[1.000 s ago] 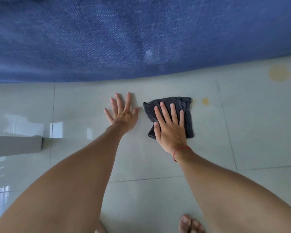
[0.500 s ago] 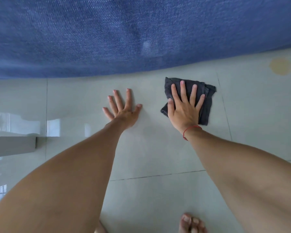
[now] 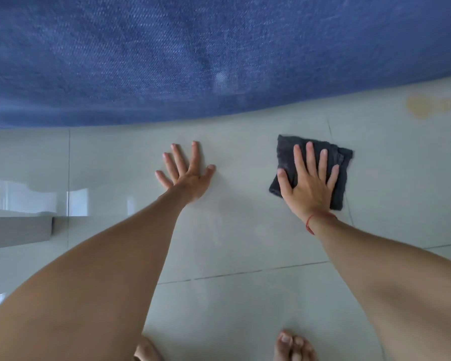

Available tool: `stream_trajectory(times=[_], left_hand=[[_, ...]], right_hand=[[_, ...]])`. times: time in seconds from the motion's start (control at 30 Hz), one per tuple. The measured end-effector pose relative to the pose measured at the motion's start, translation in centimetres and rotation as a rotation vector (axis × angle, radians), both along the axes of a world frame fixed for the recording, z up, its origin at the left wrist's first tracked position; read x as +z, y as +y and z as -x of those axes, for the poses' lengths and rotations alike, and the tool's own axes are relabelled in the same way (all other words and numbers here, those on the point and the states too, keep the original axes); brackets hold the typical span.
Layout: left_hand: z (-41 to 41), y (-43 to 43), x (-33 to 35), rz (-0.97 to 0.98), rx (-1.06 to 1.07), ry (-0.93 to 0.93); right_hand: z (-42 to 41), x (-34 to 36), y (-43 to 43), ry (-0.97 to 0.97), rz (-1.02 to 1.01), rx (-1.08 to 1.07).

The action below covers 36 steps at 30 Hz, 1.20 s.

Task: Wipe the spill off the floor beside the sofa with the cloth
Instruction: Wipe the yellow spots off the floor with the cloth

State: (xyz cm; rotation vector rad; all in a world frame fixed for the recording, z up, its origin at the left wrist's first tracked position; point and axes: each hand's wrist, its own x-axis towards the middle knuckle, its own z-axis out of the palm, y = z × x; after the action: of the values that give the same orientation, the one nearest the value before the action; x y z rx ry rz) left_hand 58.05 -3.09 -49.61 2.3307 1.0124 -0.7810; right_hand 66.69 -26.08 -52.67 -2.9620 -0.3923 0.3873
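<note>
Nearest the camera, the left hand [image 3: 186, 178] lies flat and splayed on the tiled floor [image 3: 240, 243], its grip released and empty, bracing the person. The right hand [image 3: 309, 182] presses open-palmed on the folded dark cloth [image 3: 343, 162], pinning rather than clasping it. Wiping appears under way; a yellowish spill [image 3: 425, 106] remains farther right by the blue sofa [image 3: 193, 53], so the next stroke likely calls for sliding the cloth there.

Two hands: left [image 3: 186, 179], right [image 3: 309, 186], both flat on floor [image 3: 245, 230]; one cloth [image 3: 287, 157] (dark, folded); one sofa [image 3: 193, 56]; one yellowish spill [image 3: 425, 106]; one red wristband [image 3: 313, 222]; toes of one foot [image 3: 293, 346].
</note>
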Motion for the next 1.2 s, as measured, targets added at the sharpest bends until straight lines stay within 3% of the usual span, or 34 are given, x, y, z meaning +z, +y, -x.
stream_trajectory(times=[0.1,0.33,0.47,0.57,0.7,0.83,0.93,1.0,1.2], left_hand=[[0.0,0.0,-0.1,-0.007,-0.001,0.001],[0.0,-0.1,-0.9,0.001,-0.004,-0.021],[-0.1,0.3,-0.5,0.059,0.046,-0.023],[0.6,0.9,-0.1,0.096,0.083,-0.129],[4.7,2.9,0.1,-0.075,0.144,-0.284],[8.4,6.3,0.0,-0.239,0.239,-0.150],[9.5,7.5,-0.4,-0.167,0.258,-0.031],[9.7,7.6,-0.7,-0.141,0.266,-0.031],[9.7,8.2,-0.8,-0.097,0.251,-0.027]], right_hand=[[-1.6,-0.2,2.4,-0.007,-0.017,-0.058],[-3.6,-0.5,7.2,-0.024,-0.013,0.038],[-0.8,-0.4,9.8,-0.048,-0.056,0.323],[2.8,-0.2,11.0,-0.032,-0.093,0.449],[6.4,-0.2,9.6,-0.016,-0.101,0.559],[5.2,0.0,6.6,-0.029,-0.046,0.705],[1.8,0.2,5.0,-0.045,0.002,0.576],[-0.3,0.1,5.1,-0.038,0.028,0.431],[-0.2,-0.4,9.3,-0.032,0.022,0.298]])
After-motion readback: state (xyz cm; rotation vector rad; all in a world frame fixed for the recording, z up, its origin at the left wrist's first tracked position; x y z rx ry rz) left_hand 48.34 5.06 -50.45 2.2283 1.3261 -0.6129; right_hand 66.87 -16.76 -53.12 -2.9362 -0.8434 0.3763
